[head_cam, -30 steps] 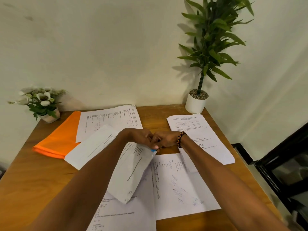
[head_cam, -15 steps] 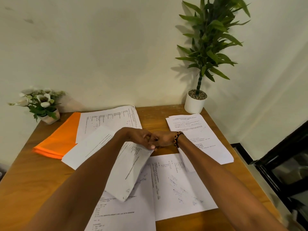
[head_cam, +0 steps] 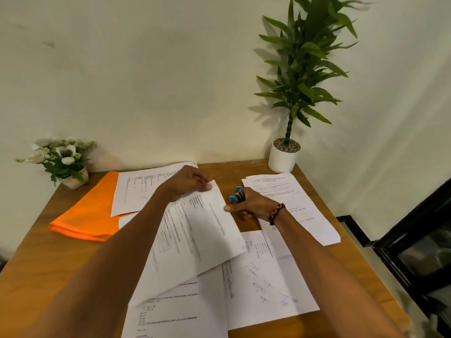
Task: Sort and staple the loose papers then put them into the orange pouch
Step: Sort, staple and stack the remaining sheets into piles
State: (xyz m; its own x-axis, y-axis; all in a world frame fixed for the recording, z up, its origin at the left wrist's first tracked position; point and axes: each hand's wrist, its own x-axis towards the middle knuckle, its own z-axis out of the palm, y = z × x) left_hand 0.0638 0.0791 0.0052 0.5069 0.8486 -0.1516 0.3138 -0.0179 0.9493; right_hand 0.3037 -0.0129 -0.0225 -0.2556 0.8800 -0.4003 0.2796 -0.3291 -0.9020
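Observation:
My left hand (head_cam: 188, 182) pinches the top corner of a set of printed sheets (head_cam: 195, 237) and holds it lifted and tilted over the table. My right hand (head_cam: 251, 203) grips a small blue stapler (head_cam: 238, 193), just right of that set, apart from the paper edge. The orange pouch (head_cam: 85, 215) lies flat at the left, partly under a printed sheet (head_cam: 144, 189). Another stack of papers (head_cam: 292, 203) lies at the right, and more loose sheets (head_cam: 266, 284) lie at the front.
A wooden table (head_cam: 41, 264) carries everything. A small pot of white flowers (head_cam: 63, 162) stands at the back left, a tall green plant in a white pot (head_cam: 284, 154) at the back right. A dark frame (head_cam: 415, 240) stands right of the table.
My hands have separated. The stapler has come off the papers' corner and moved right, and my left hand has lifted the set up and back.

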